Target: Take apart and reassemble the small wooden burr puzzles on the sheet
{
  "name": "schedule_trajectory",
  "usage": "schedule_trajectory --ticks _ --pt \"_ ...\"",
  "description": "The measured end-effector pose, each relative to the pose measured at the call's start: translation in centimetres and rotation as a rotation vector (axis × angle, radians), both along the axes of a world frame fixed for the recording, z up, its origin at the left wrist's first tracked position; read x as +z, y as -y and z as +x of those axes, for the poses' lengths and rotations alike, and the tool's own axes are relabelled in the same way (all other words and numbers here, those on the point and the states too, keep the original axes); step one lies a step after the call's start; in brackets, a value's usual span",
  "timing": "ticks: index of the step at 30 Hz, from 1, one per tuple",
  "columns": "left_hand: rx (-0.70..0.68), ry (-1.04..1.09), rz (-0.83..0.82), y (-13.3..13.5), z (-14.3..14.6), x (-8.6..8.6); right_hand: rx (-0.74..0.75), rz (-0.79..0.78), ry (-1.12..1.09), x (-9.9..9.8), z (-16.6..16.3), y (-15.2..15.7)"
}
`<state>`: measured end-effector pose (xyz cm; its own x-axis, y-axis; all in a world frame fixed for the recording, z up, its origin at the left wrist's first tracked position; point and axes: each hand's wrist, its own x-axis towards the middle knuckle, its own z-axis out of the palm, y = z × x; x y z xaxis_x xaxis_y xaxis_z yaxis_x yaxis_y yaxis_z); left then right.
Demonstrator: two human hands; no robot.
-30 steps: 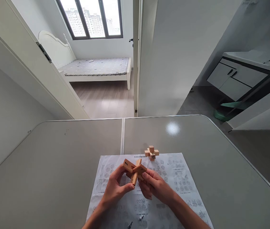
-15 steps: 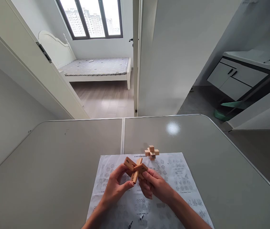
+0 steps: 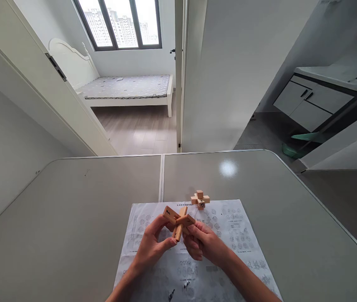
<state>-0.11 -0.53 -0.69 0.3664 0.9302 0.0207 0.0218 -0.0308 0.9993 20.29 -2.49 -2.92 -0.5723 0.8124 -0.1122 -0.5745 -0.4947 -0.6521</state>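
Both hands hold a wooden interlocking puzzle (image 3: 181,221) of crossed flat pieces, with dark marks on some faces. My left hand (image 3: 153,243) grips it from the left, the thumb at the lower end of one piece and the fingers behind. On the other side, my right hand (image 3: 206,243) pinches its right part, fingers curled beneath. Some of the pieces are hidden by the fingers. Beyond it, a second wooden puzzle (image 3: 200,200), cross-shaped from square bars, stands at the far edge of a printed paper sheet (image 3: 229,235).
The sheet lies on a grey table (image 3: 71,218) with a pale seam strip (image 3: 162,176) running away from me. Past the table are a doorway, a bed (image 3: 128,87) under a window, and a white cabinet (image 3: 313,98) at the right.
The view has shifted very slightly. Both hands keep the same hold on the wooden puzzle, and the second puzzle stays in place.
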Motion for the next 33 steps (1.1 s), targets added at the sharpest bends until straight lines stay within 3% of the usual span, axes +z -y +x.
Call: schedule_trajectory --ticks 13,28,33 --pt "0.036 0.049 -0.092 0.3 0.5 0.9 0.022 0.000 0.036 0.3 -0.1 0.0" --pt "0.059 0.054 0.017 0.7 0.2 -0.6 -0.051 -0.050 0.066 -0.1 -0.2 0.0" --pt "0.039 0.055 0.020 0.6 0.2 -0.4 -0.030 -0.040 0.056 0.2 -0.2 0.0"
